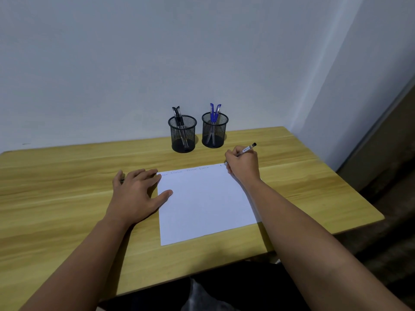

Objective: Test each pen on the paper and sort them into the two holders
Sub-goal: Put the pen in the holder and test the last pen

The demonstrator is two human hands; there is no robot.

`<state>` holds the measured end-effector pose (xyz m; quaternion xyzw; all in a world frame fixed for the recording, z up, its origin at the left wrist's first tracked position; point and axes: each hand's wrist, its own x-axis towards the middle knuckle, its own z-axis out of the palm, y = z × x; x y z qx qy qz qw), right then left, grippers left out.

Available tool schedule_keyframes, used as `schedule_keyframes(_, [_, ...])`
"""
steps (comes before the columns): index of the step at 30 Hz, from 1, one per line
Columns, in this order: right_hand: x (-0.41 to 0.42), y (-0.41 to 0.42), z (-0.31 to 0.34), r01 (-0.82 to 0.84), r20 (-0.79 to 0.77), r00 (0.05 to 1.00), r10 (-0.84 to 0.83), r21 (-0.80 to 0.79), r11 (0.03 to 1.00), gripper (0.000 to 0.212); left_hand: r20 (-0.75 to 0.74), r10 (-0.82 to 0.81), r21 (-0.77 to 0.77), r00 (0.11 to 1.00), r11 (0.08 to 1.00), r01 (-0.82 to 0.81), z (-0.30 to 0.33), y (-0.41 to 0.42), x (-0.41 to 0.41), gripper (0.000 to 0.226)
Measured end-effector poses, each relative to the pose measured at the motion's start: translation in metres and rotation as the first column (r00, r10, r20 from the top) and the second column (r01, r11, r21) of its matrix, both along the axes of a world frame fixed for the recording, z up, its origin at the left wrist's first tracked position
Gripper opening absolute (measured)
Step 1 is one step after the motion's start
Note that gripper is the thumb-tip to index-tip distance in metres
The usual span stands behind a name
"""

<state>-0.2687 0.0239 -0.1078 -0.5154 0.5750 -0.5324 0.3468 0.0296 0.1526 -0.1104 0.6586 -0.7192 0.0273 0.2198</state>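
Plain room corner, wooden desk (67, 180), bare white wall (112, 63)

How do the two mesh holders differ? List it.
The left holder has two black-capped pens; the right holder has two blue-capped pens. The left holder stands nearer the person, the right holder closer to the wall. Both are black mesh cylinders, upright on the wooden table.
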Motion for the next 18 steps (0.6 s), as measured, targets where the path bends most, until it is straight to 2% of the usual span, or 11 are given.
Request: schedule_keyframes(18, [-0.0006,-0.0032,-0.0024,0.027,-0.116,0.993,-0.031,-0.037,0.999,0.036,-0.001,0.006,-0.003,1.0,1.0,-0.006,-0.0024,-0.0014,0.0004,0.074])
